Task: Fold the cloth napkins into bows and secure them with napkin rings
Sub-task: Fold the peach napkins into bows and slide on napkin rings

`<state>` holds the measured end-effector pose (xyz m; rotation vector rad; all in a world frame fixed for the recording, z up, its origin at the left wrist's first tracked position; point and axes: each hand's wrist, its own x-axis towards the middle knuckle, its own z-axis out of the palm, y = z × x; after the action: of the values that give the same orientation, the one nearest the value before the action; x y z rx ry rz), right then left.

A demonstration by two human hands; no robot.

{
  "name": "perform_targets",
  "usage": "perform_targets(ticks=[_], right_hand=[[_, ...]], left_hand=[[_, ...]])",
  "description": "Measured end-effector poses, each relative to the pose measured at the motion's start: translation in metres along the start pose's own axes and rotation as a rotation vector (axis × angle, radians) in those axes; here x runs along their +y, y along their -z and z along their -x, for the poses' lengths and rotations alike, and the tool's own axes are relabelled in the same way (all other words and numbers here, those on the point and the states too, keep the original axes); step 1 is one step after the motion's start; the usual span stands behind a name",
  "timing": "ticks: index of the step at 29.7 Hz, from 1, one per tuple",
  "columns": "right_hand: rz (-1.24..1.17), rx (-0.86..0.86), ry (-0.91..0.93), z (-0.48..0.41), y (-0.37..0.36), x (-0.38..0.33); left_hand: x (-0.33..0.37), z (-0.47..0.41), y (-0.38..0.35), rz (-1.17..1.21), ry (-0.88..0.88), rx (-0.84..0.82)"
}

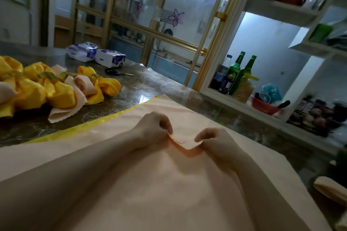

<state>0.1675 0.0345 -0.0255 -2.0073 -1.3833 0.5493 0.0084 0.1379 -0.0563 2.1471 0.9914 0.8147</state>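
Counter point(150, 84), glossy patterned top; holdings listed left to right.

1. Finished bows point(56, 92): a heap of yellow and peach napkins at the left edge, touching one another. A gold napkin ring point(93, 77) cinches the rightmost one.
2. Tissue packs point(83, 52): two, white and blue, side by side toward the far edge.
3. Yellow napkin point(75, 131): lying flat, with only a strip showing from under the next item.
4. Peach napkin point(169, 184): spread over the near middle of the counter on top of the yellow one, with one corner raised off the flat cloth.
5. Left grip point(154, 127): a bare hand with fingers curled, pinching the raised corner on its left side.
6. Right grip point(216, 142): a bare hand, thumb and fingers closed on the same corner (the right side of it).
7. Shelf unit point(281, 11), beyond the right edge: holds two green bottles point(236, 69) and a red bowl point(262, 106).
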Motion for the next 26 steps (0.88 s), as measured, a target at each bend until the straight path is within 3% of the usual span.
perform_targets(ticks=[4, 9, 13, 18, 22, 26], right_hand=[[0.025, 0.075, -0.038, -0.005, -0.011, 0.002], [0.011, -0.006, -0.075, -0.002, -0.008, -0.005], [0.151, -0.044, -0.022, -0.001, -0.006, -0.001], [0.145, -0.063, 0.072, 0.002, -0.008, -0.003], [0.118, 0.044, 0.190, 0.004, -0.015, -0.002], [0.212, -0.013, 0.184, 0.010, -0.015, -0.007]], left_hand=[[0.002, 0.007, -0.006, -0.130, -0.073, 0.061], [0.002, 0.009, -0.015, -0.305, -0.172, 0.032], [0.002, 0.011, -0.013, -0.341, -0.187, 0.029], [0.005, 0.013, -0.011, -0.506, -0.311, 0.057], [0.009, 0.020, -0.008, -0.368, -0.311, 0.092], [0.008, 0.023, -0.008, -0.355, -0.285, 0.130]])
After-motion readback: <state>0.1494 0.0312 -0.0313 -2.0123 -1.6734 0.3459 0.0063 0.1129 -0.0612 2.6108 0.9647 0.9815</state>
